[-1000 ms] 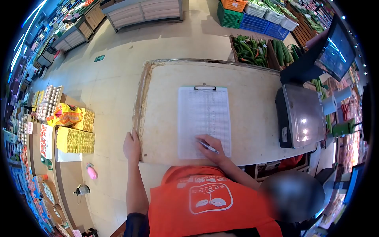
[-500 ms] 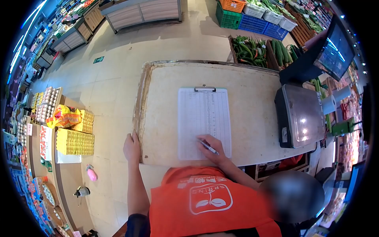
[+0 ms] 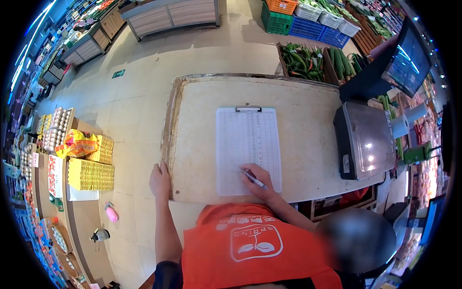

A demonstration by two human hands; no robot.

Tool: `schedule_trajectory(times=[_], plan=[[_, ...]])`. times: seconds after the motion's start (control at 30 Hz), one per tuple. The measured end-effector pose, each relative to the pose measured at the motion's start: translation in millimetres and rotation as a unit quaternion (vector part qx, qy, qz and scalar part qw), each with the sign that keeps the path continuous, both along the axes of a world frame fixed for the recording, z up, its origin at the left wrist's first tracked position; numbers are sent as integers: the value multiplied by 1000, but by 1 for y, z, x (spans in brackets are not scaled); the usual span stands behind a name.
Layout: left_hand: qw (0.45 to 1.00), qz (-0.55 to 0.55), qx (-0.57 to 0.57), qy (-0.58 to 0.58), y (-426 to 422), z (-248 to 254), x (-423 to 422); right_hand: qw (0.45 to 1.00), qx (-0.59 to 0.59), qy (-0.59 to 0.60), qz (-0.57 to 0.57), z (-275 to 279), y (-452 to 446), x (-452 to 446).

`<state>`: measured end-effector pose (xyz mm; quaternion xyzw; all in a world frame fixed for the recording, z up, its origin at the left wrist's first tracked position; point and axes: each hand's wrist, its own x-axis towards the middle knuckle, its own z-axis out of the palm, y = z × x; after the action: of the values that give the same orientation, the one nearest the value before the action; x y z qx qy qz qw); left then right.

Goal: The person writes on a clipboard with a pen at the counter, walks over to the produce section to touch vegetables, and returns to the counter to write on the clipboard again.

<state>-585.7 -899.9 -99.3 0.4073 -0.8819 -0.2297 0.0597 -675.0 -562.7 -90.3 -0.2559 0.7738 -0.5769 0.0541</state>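
A clipboard (image 3: 248, 107) with a printed form of rows and columns (image 3: 236, 139) lies flat on the worn, pale table. My right hand (image 3: 259, 180) is closed around a pen (image 3: 257, 180) over the lower half of the form. The pen's writing tip is hard to make out beside my fingers. At the table's left edge (image 3: 167, 144), near the front corner, my left hand (image 3: 160, 181) is closed on the edge, its fingers partly hidden. My orange apron (image 3: 207, 250) is just below the clipboard.
A weighing scale (image 3: 368, 139) with a dark screen (image 3: 409, 62) stands on the right. Crates of green peppers (image 3: 303, 62) and cucumbers (image 3: 341, 63) adjoin the far edge. Yellow egg trays (image 3: 91, 174) are stacked on the left. A blurred rounded shape (image 3: 356, 239) is at lower right.
The whole view has shifted very slightly to the left. Both hands keep their places, the right one with the pen on the form.
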Motion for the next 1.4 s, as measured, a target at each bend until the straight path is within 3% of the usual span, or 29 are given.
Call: schedule_trajectory(times=[0.77,1.07,1.17,1.4], plan=[[1000,0,-7,0,1,0,0,999,-36,19,-12,1,-3,0],[1000,0,-5,6,2,1,-1,997,72,-22,20,1,15,18],[1000,1,0,8,1,2,0,993,59,99,40,4,9,15],[1000,4,4,10,0,1,0,996,53,41,52,3,10,13]])
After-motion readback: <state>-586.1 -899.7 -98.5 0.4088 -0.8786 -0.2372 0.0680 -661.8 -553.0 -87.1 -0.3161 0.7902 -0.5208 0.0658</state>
